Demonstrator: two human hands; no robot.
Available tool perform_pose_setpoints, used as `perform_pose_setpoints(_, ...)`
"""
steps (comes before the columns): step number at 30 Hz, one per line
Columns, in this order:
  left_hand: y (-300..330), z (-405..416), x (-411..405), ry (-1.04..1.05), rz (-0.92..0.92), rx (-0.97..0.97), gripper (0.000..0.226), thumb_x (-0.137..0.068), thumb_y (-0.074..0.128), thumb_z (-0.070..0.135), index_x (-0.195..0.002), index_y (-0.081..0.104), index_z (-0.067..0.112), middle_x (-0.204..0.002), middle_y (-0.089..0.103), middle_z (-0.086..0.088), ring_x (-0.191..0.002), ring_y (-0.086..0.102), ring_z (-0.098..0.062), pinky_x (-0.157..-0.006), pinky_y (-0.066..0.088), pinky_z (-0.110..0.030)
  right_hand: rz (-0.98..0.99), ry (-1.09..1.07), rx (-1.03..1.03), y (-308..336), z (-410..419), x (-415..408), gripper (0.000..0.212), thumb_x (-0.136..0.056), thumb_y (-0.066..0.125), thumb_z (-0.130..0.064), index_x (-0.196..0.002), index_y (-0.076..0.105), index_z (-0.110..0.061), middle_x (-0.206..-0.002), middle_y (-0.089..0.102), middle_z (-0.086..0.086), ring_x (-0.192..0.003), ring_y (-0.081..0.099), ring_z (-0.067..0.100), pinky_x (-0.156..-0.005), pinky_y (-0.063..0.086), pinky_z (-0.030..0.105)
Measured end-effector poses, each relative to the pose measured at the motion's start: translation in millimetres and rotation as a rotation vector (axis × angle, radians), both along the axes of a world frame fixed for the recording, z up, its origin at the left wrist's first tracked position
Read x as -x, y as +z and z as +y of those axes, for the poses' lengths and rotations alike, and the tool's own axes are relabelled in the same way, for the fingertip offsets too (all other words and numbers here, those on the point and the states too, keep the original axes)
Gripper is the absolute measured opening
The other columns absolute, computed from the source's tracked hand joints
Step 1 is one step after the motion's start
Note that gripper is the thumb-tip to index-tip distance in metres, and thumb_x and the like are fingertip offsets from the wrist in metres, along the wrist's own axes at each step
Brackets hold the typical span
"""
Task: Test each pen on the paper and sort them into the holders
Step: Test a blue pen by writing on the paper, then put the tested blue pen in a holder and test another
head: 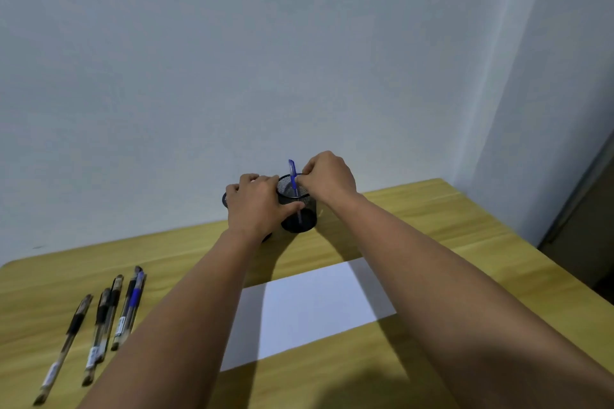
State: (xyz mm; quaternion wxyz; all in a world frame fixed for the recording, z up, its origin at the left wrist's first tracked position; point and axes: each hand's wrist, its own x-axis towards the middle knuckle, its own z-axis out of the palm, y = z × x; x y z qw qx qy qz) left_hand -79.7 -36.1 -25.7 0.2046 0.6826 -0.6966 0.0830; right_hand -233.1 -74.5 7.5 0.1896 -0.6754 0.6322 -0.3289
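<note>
A wooden table (432, 226) with a pale yellow-green grain filled the lower part of the view, its far edge running from nine o'clock up toward two o'clock, where a rounded corner showed. Behind it, a plain white wall (232, 60) took up everything from ten through one o'clock. At three o'clock a second wall (545, 109) met it in a corner, and a dark doorway (588, 226) stood just beyond.

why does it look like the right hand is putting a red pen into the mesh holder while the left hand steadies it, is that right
Not quite: the pen is blue, not red, as the head view shows. The right hand is putting it into the mesh holder while the left hand steadies it.
</note>
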Motion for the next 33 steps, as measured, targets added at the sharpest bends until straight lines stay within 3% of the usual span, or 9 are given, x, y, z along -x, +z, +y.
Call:
perform_pose_setpoints(3, 9, 19, -6, 0.019, 0.021, 0.018, 0.059, -0.075, 0.061, 0.078, -0.089, 0.057, 0.022, -0.106, 0.070, 0.002, -0.124, 0.049, -0.028, -0.091, 0.039, -0.046, 0.008, 0.010, 0.012, 7, 17, -2, 0.008, -0.087, 0.078, -0.022, -0.093, 0.081, -0.018, -0.100, 0.080, 0.004, -0.095, 0.075, 0.028, -0.083, 0.062, 0.039)
perform_pose_setpoints(7, 25, 59, -34, 0.047, 0.029, 0.023, 0.060, -0.086, 0.055, 0.071, -0.121, 0.068, 0.024, -0.121, 0.069, 0.002, -0.125, 0.051, -0.029, -0.094, 0.041, -0.046, -0.017, 0.046, 0.047, 19, 50, -19, 0.011, -0.088, 0.076, -0.023, -0.096, 0.082, -0.020, -0.110, 0.080, 0.001, -0.104, 0.073, 0.026, -0.086, 0.059, 0.035)
perform_pose_setpoints(12, 33, 117, -103, 0.113, 0.130, -0.013, 0.050, -0.094, 0.058, 0.056, -0.130, 0.066, 0.023, -0.131, 0.068, 0.004, -0.129, 0.052, -0.026, -0.099, 0.046, -0.045, -0.004, 0.164, 0.021, 24, 101, -70, 0.011, -0.090, 0.070, -0.023, -0.092, 0.081, -0.023, -0.105, 0.081, 0.001, -0.103, 0.073, 0.025, -0.088, 0.060, 0.037)
perform_pose_setpoints(15, 24, 149, -147, 0.169, 0.181, -0.018, 0.046, -0.096, 0.061, 0.047, -0.134, 0.064, 0.023, -0.134, 0.066, 0.006, -0.130, 0.051, -0.023, -0.100, 0.047, -0.044, 0.015, 0.279, -0.037, 13, 123, -106, 0.011, -0.088, 0.073, -0.025, -0.077, 0.073, -0.026, -0.096, 0.080, -0.002, -0.099, 0.074, 0.023, -0.084, 0.059, 0.034)
perform_pose_setpoints(21, -25, 174, -212, 0.208, 0.257, -0.159, 0.035, -0.092, 0.062, 0.040, -0.126, 0.067, 0.035, -0.129, 0.068, 0.003, -0.110, 0.065, -0.020, -0.091, 0.055, -0.043, 0.081, 0.441, -0.154, -27, 148, -171, 0.019, -0.086, 0.078, -0.026, -0.069, 0.070, -0.028, -0.091, 0.080, -0.002, -0.091, 0.076, 0.021, -0.081, 0.062, 0.034)
perform_pose_setpoints(26, -52, 157, -235, 0.085, 0.255, -0.230, 0.033, -0.092, 0.063, 0.023, -0.121, 0.073, 0.034, -0.136, 0.065, 0.013, -0.125, 0.060, -0.016, -0.098, 0.052, -0.044, 0.198, 0.511, -0.180, -67, 160, -210, 0.017, -0.089, 0.076, -0.036, -0.082, 0.070, -0.022, -0.096, 0.078, 0.004, -0.091, 0.071, 0.030, -0.080, 0.061, 0.037)
perform_pose_setpoints(29, -59, 149, -244, 0.059, 0.236, -0.240, 0.034, -0.091, 0.063, 0.023, -0.120, 0.073, 0.037, -0.135, 0.065, 0.016, -0.128, 0.057, -0.017, -0.099, 0.051, -0.046, 0.239, 0.522, -0.190, -77, 167, -222, 0.030, -0.087, 0.072, -0.049, -0.093, 0.065, -0.020, -0.104, 0.076, 0.006, -0.097, 0.070, 0.033, -0.081, 0.058, 0.038)
perform_pose_setpoints(33, -62, 144, -249, 0.031, 0.213, -0.221, 0.033, -0.092, 0.065, 0.028, -0.121, 0.072, 0.041, -0.133, 0.065, 0.018, -0.128, 0.056, -0.018, -0.098, 0.050, -0.048, 0.223, 0.513, -0.201, -73, 165, -221, 0.031, -0.085, 0.069, -0.049, -0.092, 0.065, -0.019, -0.101, 0.075, 0.005, -0.096, 0.070, 0.032, -0.082, 0.059, 0.040)
